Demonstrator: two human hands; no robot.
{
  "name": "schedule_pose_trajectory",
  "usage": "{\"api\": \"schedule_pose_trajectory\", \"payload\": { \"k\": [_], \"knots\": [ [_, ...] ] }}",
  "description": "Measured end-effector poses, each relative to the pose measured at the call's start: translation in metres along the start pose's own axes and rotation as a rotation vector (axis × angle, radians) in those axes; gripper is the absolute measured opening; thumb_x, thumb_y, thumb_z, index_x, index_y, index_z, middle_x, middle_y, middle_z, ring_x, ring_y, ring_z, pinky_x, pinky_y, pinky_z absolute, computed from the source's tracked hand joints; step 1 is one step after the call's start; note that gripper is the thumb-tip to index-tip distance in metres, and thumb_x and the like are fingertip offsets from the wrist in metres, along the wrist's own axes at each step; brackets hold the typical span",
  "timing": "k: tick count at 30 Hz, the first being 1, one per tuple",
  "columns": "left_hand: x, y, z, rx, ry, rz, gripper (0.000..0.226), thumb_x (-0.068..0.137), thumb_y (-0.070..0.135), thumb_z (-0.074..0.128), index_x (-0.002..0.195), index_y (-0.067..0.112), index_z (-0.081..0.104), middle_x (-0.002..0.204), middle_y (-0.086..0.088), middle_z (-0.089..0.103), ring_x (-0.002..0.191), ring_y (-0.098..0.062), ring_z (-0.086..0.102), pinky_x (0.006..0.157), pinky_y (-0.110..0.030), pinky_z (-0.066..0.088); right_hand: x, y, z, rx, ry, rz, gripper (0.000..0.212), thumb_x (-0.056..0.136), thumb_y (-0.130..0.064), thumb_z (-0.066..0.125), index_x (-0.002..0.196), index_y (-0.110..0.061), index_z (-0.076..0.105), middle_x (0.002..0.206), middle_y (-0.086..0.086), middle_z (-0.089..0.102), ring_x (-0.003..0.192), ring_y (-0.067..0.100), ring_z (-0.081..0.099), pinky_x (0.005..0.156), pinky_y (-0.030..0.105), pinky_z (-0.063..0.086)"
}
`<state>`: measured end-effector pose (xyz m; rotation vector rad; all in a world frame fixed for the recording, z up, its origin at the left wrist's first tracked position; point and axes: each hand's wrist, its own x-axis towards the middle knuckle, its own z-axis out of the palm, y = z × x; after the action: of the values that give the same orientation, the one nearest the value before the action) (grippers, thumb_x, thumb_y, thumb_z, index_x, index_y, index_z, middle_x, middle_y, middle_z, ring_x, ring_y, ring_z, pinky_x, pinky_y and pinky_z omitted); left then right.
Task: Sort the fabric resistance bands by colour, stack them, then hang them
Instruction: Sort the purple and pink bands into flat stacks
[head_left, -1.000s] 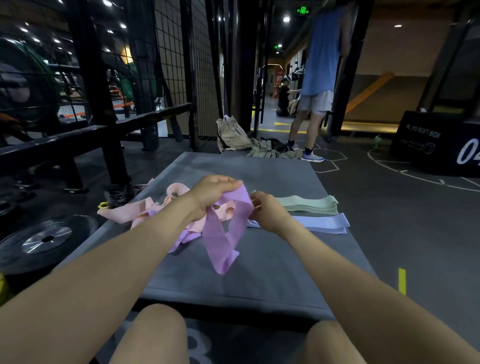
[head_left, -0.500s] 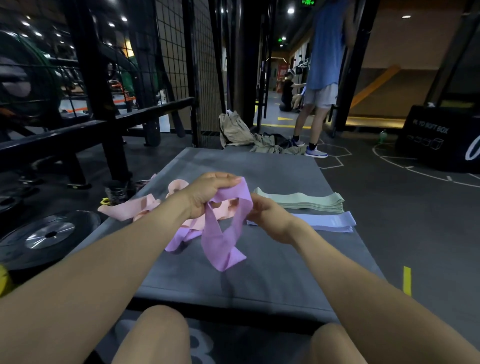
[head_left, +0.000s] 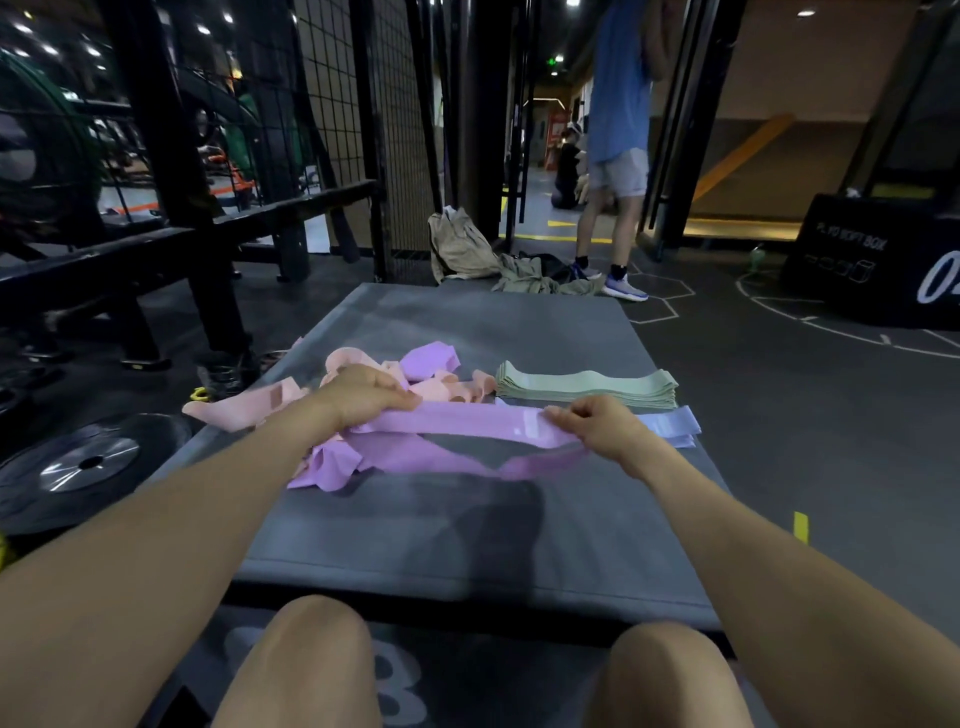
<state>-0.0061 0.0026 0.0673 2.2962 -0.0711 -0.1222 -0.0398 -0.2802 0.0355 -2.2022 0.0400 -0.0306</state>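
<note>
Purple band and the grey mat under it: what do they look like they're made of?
Purple band: looks like soft matte woven fabric, probably elastic; it sags and creases between the left hand and right hand, with a pale sewn label. Mat: seems to be padded foam in smooth grey vinyl-like cover, faint sheen, stitched edge.

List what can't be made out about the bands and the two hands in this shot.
- Head view: count of bands in the green stack, layers too thin to separate.
- Blue stack: its near end hidden behind the right hand.
- Purple band: white label print too small to read.
- Pink and purple pile: tangled and partly covered by the left hand, so no count.
</note>
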Motion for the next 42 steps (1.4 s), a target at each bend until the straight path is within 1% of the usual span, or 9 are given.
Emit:
{"api": "schedule_pose_trajectory", "payload": {
  "k": [5, 10, 13, 16, 19, 23, 29, 35, 42],
  "knots": [
    [0.006, 0.005, 0.005, 0.367, 0.015, 0.021, 0.051, 0.088, 0.053, 0.051, 0.056, 0.013, 0.045, 0.059, -0.001, 0.041, 0.059, -0.017, 0.039, 0.056, -0.029, 0.028, 0.003, 0.002, -0.008, -0.025, 0.107, -0.073, 0.043, 0.096, -0.027, 0.050, 0.059, -0.017, 0.031, 0.059, 0.003, 0.031, 0.056, 0.013, 0.023, 0.051, 0.029, 0.019],
    [0.008, -0.017, 0.039, 0.295, -0.104, 0.134, 0.038, 0.092, 0.027, 0.051, 0.056, 0.019, 0.048, 0.061, 0.003, 0.048, 0.067, -0.018, 0.044, 0.060, -0.027, 0.033, -0.003, 0.030, 0.002, -0.168, 0.004, 0.089, 0.044, 0.096, -0.026, 0.049, 0.056, -0.014, 0.037, 0.062, 0.006, 0.042, 0.056, 0.016, 0.032, 0.052, 0.026, 0.028],
    [0.010, -0.035, 0.066, 0.258, -0.131, 0.201, 0.021, 0.090, 0.016, 0.053, 0.071, 0.015, 0.060, 0.080, -0.001, 0.062, 0.078, -0.016, 0.051, 0.074, -0.027, 0.041, 0.001, 0.054, 0.015, -0.261, -0.007, 0.199, 0.042, 0.094, -0.032, 0.051, 0.055, -0.015, 0.045, 0.070, 0.009, 0.057, 0.071, 0.025, 0.054, 0.075, 0.032, 0.044],
    [0.016, -0.040, 0.085, 0.208, -0.102, 0.223, 0.014, 0.091, 0.017, 0.054, 0.086, 0.013, 0.067, 0.089, 0.000, 0.064, 0.082, -0.015, 0.055, 0.072, -0.021, 0.043, 0.002, 0.064, 0.019, -0.315, 0.061, 0.251, 0.042, 0.093, -0.035, 0.050, 0.057, -0.014, 0.044, 0.070, 0.004, 0.054, 0.080, 0.027, 0.054, 0.086, 0.037, 0.040],
    [0.020, -0.044, 0.095, 0.142, -0.107, 0.227, 0.018, 0.093, 0.009, 0.048, 0.091, 0.009, 0.066, 0.095, -0.004, 0.065, 0.084, -0.015, 0.053, 0.069, -0.017, 0.040, -0.001, 0.069, 0.021, -0.349, 0.102, 0.285, 0.027, 0.093, -0.033, 0.051, 0.083, -0.011, 0.060, 0.101, 0.013, 0.058, 0.103, 0.033, 0.053, 0.092, 0.039, 0.043],
    [0.021, -0.065, 0.104, 0.099, 0.081, 0.199, 0.027, 0.092, 0.000, 0.041, 0.102, 0.003, 0.065, 0.113, -0.012, 0.062, 0.102, -0.022, 0.055, 0.087, -0.024, 0.039, -0.007, 0.076, 0.030, -0.349, 0.162, 0.241, 0.035, 0.090, -0.029, 0.058, 0.115, -0.005, 0.055, 0.124, 0.021, 0.045, 0.118, 0.037, 0.042, 0.098, 0.035, 0.036],
    [0.015, -0.081, 0.109, 0.050, 0.260, 0.078, 0.021, 0.094, 0.007, 0.041, 0.100, 0.009, 0.061, 0.113, -0.013, 0.060, 0.102, -0.029, 0.054, 0.081, -0.027, 0.037, -0.022, 0.068, 0.033, -0.113, 0.296, 0.394, 0.062, 0.082, -0.024, 0.070, 0.125, 0.005, 0.035, 0.132, 0.025, 0.039, 0.114, 0.040, 0.049, 0.085, 0.037, 0.042],
    [0.006, -0.086, 0.106, -0.063, 0.223, 0.011, 0.037, 0.081, -0.014, 0.036, 0.106, 0.003, 0.057, 0.111, -0.015, 0.061, 0.105, -0.033, 0.057, 0.090, -0.035, 0.044, -0.024, 0.065, 0.038, -0.166, 0.251, 0.455, 0.029, 0.086, -0.019, 0.061, 0.100, 0.007, 0.059, 0.108, 0.024, 0.062, 0.088, 0.033, 0.057, 0.067, 0.029, 0.040],
    [0.000, -0.075, 0.112, -0.026, 0.047, 0.096, 0.033, 0.085, -0.007, 0.044, 0.091, 0.018, 0.065, 0.116, -0.008, 0.060, 0.103, -0.028, 0.058, 0.092, -0.037, 0.049, -0.020, 0.065, 0.039, -0.199, 0.311, 0.314, 0.019, 0.091, -0.012, 0.048, 0.097, 0.001, 0.061, 0.106, 0.024, 0.064, 0.097, 0.038, 0.060, 0.072, 0.031, 0.041]
  ]
}}
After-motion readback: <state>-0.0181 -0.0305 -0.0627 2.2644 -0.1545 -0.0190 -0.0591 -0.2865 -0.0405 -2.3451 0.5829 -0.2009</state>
